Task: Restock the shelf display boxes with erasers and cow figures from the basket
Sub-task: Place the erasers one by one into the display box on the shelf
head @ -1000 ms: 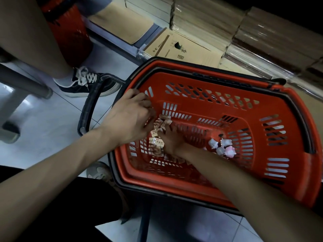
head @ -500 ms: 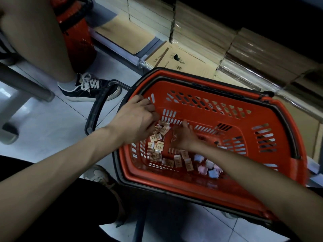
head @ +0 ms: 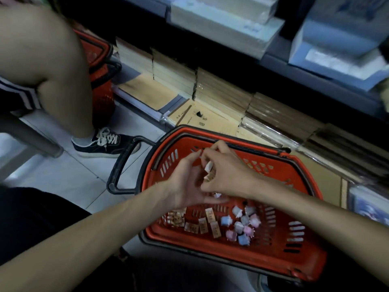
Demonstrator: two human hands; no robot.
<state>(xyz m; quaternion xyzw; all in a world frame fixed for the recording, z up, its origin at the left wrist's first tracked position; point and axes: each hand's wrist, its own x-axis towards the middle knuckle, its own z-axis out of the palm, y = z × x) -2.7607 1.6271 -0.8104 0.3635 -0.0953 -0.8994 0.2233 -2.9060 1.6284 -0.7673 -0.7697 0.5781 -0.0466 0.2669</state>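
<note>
While both hands hover over the basket, your right hand is curled, pinching a few held erasers; they're blurred, so I can't tell their long axes. Your left hand sits just beside it, palm up, fingers relaxed and spread. On the basket floor by its near wall lie the loose erasers, flat, long axes mostly running near wall to far wall, some skewed. The cow figures cluster just right of them; can't tell their facing.

Red slotted plastic basket, black rim. Tan-wrapped rectangular erasers. Pastel cow figures: pink, blue, white. Black canvas sneaker, white laces.
</note>
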